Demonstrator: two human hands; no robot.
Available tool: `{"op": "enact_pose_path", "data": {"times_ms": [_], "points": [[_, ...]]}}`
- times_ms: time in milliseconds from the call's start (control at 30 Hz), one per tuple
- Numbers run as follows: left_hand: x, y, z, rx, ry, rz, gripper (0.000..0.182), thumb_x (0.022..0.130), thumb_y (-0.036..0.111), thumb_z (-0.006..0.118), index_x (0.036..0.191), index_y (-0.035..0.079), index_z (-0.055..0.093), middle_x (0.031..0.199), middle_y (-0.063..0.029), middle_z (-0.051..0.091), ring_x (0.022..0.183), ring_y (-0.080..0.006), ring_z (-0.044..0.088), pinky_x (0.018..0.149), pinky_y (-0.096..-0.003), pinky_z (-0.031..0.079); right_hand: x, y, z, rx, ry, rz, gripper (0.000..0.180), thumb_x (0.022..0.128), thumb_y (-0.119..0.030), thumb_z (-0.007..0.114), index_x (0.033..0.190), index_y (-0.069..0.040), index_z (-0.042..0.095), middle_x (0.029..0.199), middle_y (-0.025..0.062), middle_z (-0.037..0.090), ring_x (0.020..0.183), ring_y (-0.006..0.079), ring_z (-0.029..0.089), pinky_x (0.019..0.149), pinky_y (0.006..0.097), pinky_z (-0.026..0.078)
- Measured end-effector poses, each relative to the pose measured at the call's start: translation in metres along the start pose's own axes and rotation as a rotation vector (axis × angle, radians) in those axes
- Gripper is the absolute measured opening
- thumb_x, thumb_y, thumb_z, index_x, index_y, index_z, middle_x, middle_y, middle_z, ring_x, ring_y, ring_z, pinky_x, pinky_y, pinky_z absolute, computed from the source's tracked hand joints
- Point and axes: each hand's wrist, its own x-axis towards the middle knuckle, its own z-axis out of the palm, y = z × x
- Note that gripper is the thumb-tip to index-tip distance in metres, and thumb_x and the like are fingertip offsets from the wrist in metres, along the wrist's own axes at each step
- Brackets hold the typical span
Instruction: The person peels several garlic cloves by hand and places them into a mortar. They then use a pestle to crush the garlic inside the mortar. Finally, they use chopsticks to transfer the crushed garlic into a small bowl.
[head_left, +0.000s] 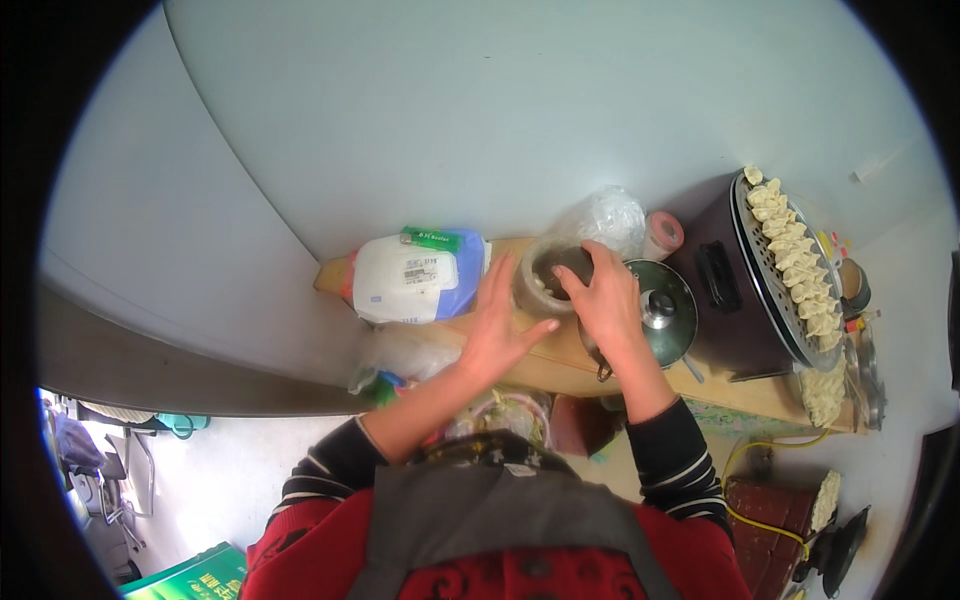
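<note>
A thick-walled grey crock (534, 296) stands on the wooden worktop, its interior dark, with small pale pieces near the left inner rim. On its left side is my left hand (499, 330), empty, thumb spread away from the fingers. My right hand (609, 304) reaches over the crock's right side, thumb and forefinger apart above the opening. Whether it touches the rim is unclear. Just right of it, partly behind my wrist, sits a pan with a glass lid (675, 330) and a dark knob.
A wipes packet (394, 281) carries a green battery-like packet (435, 239). Behind the crock are clear plastic wrapping (609, 217) and a pink-topped container (664, 231). A dark electric cooker (697, 300) supports a perforated tray (765, 247) of dumplings (799, 262). A yellow cable (772, 529) hangs below.
</note>
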Motion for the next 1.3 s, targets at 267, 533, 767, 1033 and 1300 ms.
{"op": "enact_pose_path", "data": {"times_ms": [267,533,767,1033,1300], "points": [[0.027,0.000,0.007,-0.021,-0.126,-0.028,0.112,0.070,0.031,0.085,0.149,-0.005,0.014,0.153,-0.0279,0.021,0.144,-0.0408,0.020,0.118,-0.0455,0.020,0.015,-0.013,-0.045,0.083,0.073,-0.045,0.046,0.080,-0.027,0.075,0.113,0.003,0.062,0.101,0.0223,0.067,0.088,0.0396,0.066,0.076,0.0430,0.053],[0.032,0.001,0.011,-0.110,-0.141,-0.105,0.117,0.065,0.032,0.088,0.148,-0.004,0.015,0.148,-0.0264,0.029,0.139,-0.0398,0.030,0.115,-0.0440,0.029,0.020,-0.026,-0.037,0.061,-0.120,-0.060,0.048,0.077,-0.025,0.075,0.116,-0.001,0.061,0.108,0.0194,0.066,0.096,0.0379,0.064,0.082,0.0439,0.051],[0.040,0.004,0.009,-0.079,-0.129,-0.076,0.119,0.061,0.035,0.090,0.147,-0.004,0.017,0.145,-0.0270,0.033,0.137,-0.0403,0.032,0.114,-0.0449,0.030,0.012,-0.014,-0.016,0.225,-0.111,0.104,0.058,0.071,-0.031,0.080,0.118,-0.004,0.060,0.107,0.0185,0.067,0.096,0.0357,0.066,0.083,0.0426,0.052],[0.044,0.002,0.010,-0.149,-0.186,-0.149,0.123,0.060,0.044,0.089,0.148,-0.004,0.017,0.146,-0.0260,0.029,0.138,-0.0380,0.031,0.115,-0.0448,0.028,0.021,-0.025,-0.031,0.308,0.051,0.128,0.049,0.074,-0.029,0.079,0.112,-0.003,0.064,0.092,0.0208,0.070,0.084,0.0312,0.071,0.075,0.0372,0.056],[0.046,0.000,0.010,-0.187,-0.187,-0.145,0.117,0.059,0.041,0.088,0.146,0.000,0.021,0.140,-0.0232,0.033,0.133,-0.0379,0.036,0.112,-0.0440,0.032,0.015,-0.024,-0.018,0.162,-0.023,0.119,0.049,0.074,-0.031,0.078,0.112,-0.003,0.065,0.093,0.0232,0.069,0.088,0.0363,0.070,0.076,0.0392,0.056]]}}
